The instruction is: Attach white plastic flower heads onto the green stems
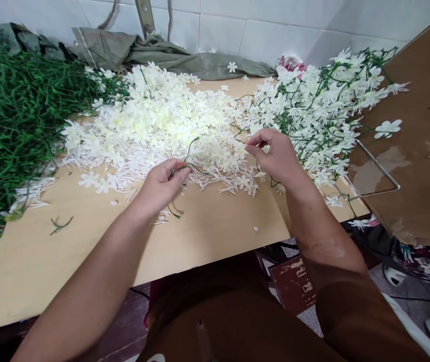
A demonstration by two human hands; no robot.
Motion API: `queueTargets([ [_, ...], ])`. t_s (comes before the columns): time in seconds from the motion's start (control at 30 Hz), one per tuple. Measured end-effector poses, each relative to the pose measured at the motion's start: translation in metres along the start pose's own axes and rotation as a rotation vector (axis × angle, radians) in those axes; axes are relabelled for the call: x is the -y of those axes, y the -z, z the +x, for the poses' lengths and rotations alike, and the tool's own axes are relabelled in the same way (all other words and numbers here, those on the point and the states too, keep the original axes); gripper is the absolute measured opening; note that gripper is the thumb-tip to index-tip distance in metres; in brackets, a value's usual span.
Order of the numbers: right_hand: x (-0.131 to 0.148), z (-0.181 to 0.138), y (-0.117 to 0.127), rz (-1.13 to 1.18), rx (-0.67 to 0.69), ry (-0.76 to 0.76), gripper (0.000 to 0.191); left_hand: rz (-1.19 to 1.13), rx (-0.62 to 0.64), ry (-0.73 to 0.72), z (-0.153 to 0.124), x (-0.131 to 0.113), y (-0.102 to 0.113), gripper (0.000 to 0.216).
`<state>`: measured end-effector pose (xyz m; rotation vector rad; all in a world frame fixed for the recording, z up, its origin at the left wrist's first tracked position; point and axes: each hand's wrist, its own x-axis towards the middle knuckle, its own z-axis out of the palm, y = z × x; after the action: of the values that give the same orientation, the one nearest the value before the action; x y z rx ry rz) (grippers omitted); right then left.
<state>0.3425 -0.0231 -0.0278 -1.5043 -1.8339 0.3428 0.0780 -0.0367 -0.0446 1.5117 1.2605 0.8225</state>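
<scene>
My left hand [168, 183] is closed around a branching green plastic stem [191, 150], whose thin arms stick out above and to the right of the fingers. Another green tip pokes out below that hand. My right hand [273, 153] is pinched, over the right side of the flower heap. A thin dark stem runs up to its fingertips, but whether they grip it or something small is unclear. Loose white artificial flowers [162, 113] with thin white stalks lie heaped beyond both hands. To the right is a pile of white flowers on green stems [313, 110].
A large mass of green plastic stems [19, 95] covers the left of the wooden table [207, 226]. One stray stem piece [61, 225] lies nearer me. Grey-green cloth [200, 65] runs along the tiled wall. A cardboard sheet [418, 136] and bent metal rod [383, 173] stand right.
</scene>
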Motion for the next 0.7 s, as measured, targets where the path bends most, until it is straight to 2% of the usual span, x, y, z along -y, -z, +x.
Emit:
queueTargets([
  [0.17, 0.027, 0.001, -0.022, 0.212, 0.112, 0.048, 0.006, -0.157, 0.068, 0.050, -0.003, -0.002, -0.016, 0.033],
  [0.27, 0.042, -0.001, -0.036, 0.217, 0.184, 0.144, 0.008, -0.231, 0.020, 0.040, -0.002, 0.002, -0.020, 0.030],
  [0.4, 0.051, -0.005, -0.049, 0.196, 0.243, 0.230, 0.008, -0.216, -0.064, 0.055, 0.003, 0.005, -0.020, 0.016],
  [0.57, 0.049, -0.010, -0.056, 0.074, 0.204, 0.282, 0.013, -0.140, -0.120, 0.062, 0.006, 0.006, -0.016, 0.009],
  [0.7, 0.049, -0.012, -0.062, -0.013, 0.176, 0.308, 0.017, -0.067, -0.095, -0.010, 0.005, 0.015, -0.016, 0.010],
])
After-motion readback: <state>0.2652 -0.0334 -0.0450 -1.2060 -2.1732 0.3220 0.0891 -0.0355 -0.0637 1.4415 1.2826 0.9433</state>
